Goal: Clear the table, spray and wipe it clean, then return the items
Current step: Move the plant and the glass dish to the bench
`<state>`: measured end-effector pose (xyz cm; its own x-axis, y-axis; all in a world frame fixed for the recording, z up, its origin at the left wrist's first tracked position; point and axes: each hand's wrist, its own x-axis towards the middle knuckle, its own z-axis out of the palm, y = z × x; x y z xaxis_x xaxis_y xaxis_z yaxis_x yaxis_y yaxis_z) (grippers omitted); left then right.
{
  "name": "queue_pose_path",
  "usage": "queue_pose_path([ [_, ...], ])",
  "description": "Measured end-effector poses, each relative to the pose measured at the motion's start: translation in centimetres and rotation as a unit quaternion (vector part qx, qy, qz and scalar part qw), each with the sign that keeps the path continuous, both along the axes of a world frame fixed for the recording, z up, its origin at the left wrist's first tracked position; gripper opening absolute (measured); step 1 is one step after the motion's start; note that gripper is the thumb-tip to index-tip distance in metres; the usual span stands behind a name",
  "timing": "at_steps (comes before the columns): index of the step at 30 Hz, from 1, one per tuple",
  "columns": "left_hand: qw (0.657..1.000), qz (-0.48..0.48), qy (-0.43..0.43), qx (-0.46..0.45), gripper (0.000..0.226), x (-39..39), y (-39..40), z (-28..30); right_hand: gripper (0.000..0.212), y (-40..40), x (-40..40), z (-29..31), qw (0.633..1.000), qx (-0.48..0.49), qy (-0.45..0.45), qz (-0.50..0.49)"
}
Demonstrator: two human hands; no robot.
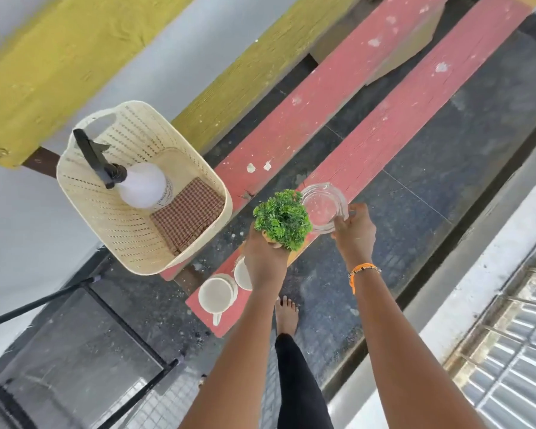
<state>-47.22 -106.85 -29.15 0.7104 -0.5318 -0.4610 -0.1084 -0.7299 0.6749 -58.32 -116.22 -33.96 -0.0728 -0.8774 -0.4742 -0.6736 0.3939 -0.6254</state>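
My left hand (265, 258) grips a small green artificial plant (283, 218) from below, just above the near red bench plank (393, 125). My right hand (355, 232) holds a clear glass ashtray (322, 205) by its rim, right beside the plant. Two white cups (217, 295) stand on the plank's near end, one partly hidden behind my left wrist. On the far plank sits a cream plastic basket (106, 218) holding a white spray bottle (143, 184) with a black trigger and a folded checked cloth (188, 213).
A glass-topped table with a black metal frame (84, 345) stands at lower left. Yellow planks (53, 57) run behind the basket. The floor is dark tile (430, 193); my bare foot (287, 314) is beside the bench. A white ledge and metal railing (514, 351) are at right.
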Motion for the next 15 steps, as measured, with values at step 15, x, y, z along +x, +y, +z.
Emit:
queue_pose_path([
  [15, 0.999, -0.016, -0.024, 0.035, 0.056, -0.5, -2.5, -4.2, 0.024, -2.3, -0.6, -5.0, 0.997, 0.009, -0.081, 0.002],
])
